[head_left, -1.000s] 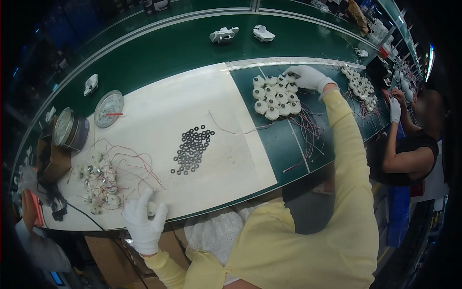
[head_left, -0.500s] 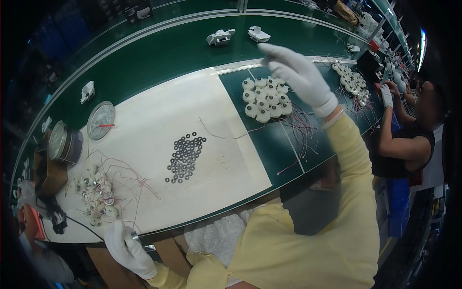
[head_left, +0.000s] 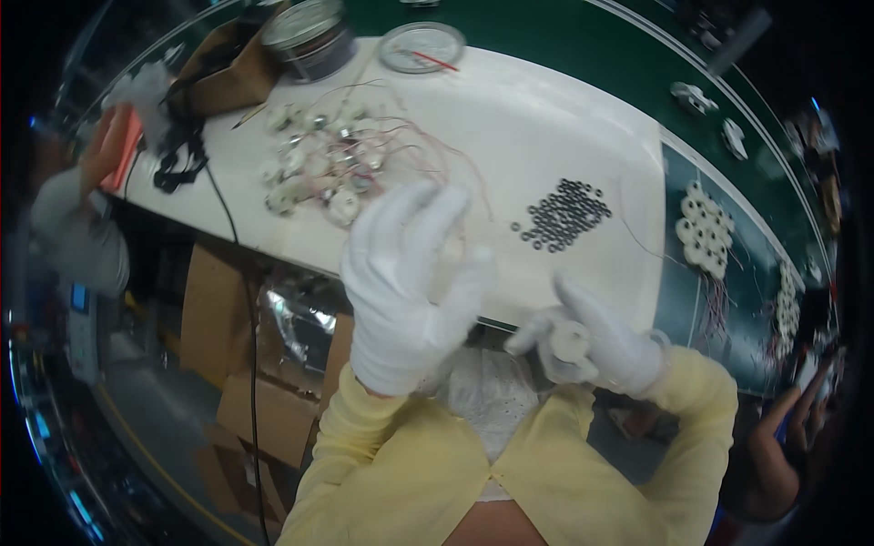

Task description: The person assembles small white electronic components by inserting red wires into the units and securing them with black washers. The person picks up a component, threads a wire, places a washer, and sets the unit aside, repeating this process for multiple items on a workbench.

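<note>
My right hand (head_left: pixel 619 341), in a white glove, is closed on a white round plastic part (head_left: pixel 571 344) in front of my body, just off the table's near edge. The part resembles the others on the table. My left hand (head_left: pixel 401 282), also gloved and slightly blurred, is raised with fingers apart and nothing visible in it. Beyond its fingertips lies a loose pile of white motor-like parts (head_left: pixel 319 164) with thin red and white wires. Many small black rings (head_left: pixel 566 215) are spread on the white table, beyond my right hand.
A neat group of white round parts (head_left: pixel 706 232) stands on the green mat at right, wires trailing. At the back left are a round tin (head_left: pixel 309 41), a clear lid (head_left: pixel 401 45) and a cardboard box (head_left: pixel 238 77). A black cable (head_left: pixel 238 273) hangs over the edge. Other people work at both sides.
My view has turned left. My right hand has come back from over the green belt to my front, with the white part in it. My left hand has risen and spread its fingers.
</note>
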Motion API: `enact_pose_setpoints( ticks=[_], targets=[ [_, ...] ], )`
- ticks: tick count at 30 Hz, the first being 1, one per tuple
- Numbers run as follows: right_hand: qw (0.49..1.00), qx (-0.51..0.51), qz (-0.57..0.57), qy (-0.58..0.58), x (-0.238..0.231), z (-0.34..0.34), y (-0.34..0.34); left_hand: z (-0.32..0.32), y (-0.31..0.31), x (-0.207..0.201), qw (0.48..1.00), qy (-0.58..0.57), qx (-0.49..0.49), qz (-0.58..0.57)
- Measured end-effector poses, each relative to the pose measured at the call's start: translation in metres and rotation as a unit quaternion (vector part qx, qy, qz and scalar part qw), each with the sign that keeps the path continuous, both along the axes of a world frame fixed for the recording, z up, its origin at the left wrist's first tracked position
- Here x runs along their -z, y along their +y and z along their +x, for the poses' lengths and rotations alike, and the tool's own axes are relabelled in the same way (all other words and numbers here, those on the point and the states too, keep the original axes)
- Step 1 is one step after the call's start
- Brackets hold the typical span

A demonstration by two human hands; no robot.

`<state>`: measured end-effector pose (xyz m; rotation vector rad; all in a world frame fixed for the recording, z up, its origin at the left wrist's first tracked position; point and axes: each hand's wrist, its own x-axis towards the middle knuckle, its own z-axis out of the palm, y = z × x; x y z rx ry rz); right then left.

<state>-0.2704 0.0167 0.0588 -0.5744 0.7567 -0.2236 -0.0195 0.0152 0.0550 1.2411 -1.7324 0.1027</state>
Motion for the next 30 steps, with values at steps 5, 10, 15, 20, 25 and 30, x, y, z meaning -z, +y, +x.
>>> enact_pose_setpoints(
  ticks=[5, 10, 15, 20, 25, 30],
  targets=[
    [0.982, -0.035, -0.161, 0.089, -0.048, -0.025, 0.019, 0.084, -0.02, 0.028, 0.963, -0.072, -0.259, -0.022],
    [0.947, 0.019, -0.322, -0.007, -0.029, -0.068, 0.052, 0.14, -0.068, 0.072, 0.943, -0.054, -0.318, 0.08],
    [0.966, 0.148, -0.174, -0.124, 0.031, -0.084, 0.06, 0.134, -0.09, 0.082, 0.973, -0.085, -0.195, 0.092],
    [0.95, 0.133, -0.278, 0.054, 0.013, -0.079, 0.066, 0.11, -0.07, 0.059, 0.983, 0.01, -0.179, 0.049],
    [0.945, 0.188, -0.248, 0.102, -0.005, -0.088, 0.062, 0.079, -0.033, 0.058, 0.936, -0.088, -0.331, 0.081],
    [0.807, 0.094, -0.457, 0.363, -0.011, -0.071, 0.027, 0.063, -0.029, 0.046, 0.965, -0.08, -0.233, 0.091]
  ],
)
